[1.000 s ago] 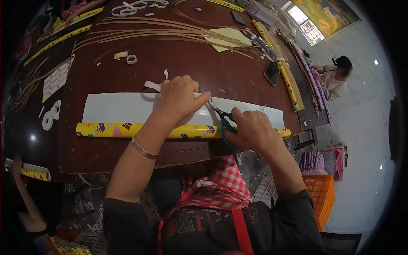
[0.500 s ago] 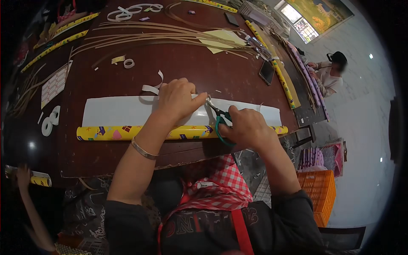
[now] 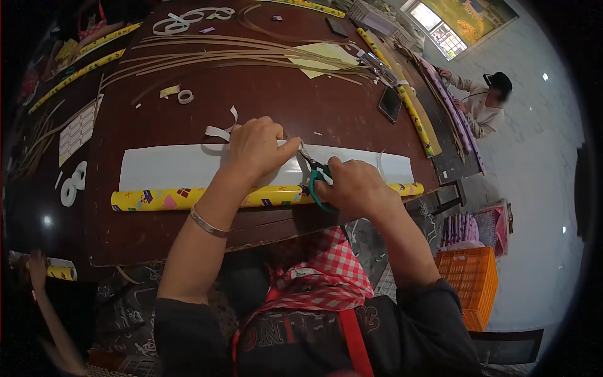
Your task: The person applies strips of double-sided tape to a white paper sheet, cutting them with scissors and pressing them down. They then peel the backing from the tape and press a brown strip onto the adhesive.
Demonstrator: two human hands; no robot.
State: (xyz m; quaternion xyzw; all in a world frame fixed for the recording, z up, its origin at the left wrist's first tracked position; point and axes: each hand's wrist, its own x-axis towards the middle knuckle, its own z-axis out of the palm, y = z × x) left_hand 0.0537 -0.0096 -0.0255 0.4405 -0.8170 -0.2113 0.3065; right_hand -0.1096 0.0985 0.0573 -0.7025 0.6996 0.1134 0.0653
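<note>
A roll of yellow patterned wrapping paper (image 3: 164, 198) lies along the near side of the table, with its white underside (image 3: 169, 164) spread flat behind it. My left hand (image 3: 257, 147) is closed at the sheet's far edge, its thumb stretched to the right. From beneath that hand a curled white tape strip (image 3: 218, 132) sticks out; the fingertips' grip on it is partly hidden. My right hand (image 3: 355, 182) grips green-handled scissors (image 3: 312, 182), whose blades point up and left to the sheet's far edge beside my left thumb.
Beyond the sheet are a tape roll (image 3: 184, 97), long brown strips (image 3: 220, 53), a yellow sheet (image 3: 320, 58) and a phone (image 3: 389, 104). Other yellow rolls (image 3: 414, 113) lie at the sides. A co-worker (image 3: 487, 103) is at the right; an orange crate (image 3: 466, 283) stands on the floor.
The scissors and my right hand have shifted slightly left, with the blades now nearer together beside my left thumb. The whole view has drifted slightly left. The right-hand co-worker's arm has moved.
</note>
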